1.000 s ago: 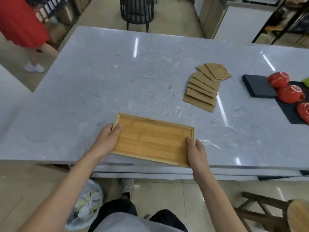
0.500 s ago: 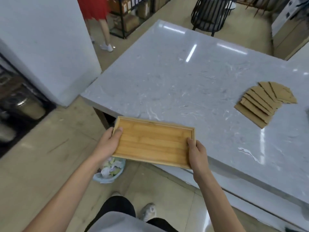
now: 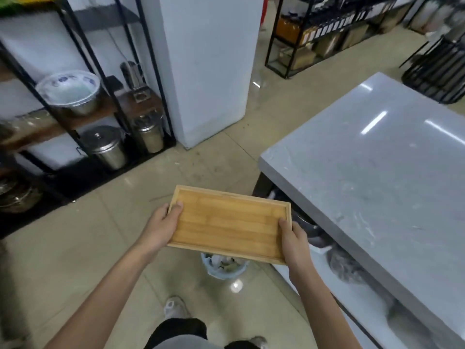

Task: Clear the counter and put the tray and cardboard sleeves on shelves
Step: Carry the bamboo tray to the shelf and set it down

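Left hand [image 3: 161, 226] and right hand [image 3: 295, 244] each clamp one short end of the bamboo tray [image 3: 229, 224], held level over the floor, clear of the worktop [image 3: 377, 177]. Tray is off the worktop but not shelved. Shelf rack [image 3: 83, 114] stands ahead-left; cardboard sleeves are out of view, judged outstanding.

I'm looking at what seems a café or restaurant back area: a black metal rack [image 3: 83, 59] holds a steel mixing bowl [image 3: 69, 93] and lidded steel canisters [image 3: 107, 146], another rack [image 3: 324, 28] carries labelled jars, and a long grey stone counter [image 3: 377, 177] stands on a tiled floor [image 3: 75, 248].
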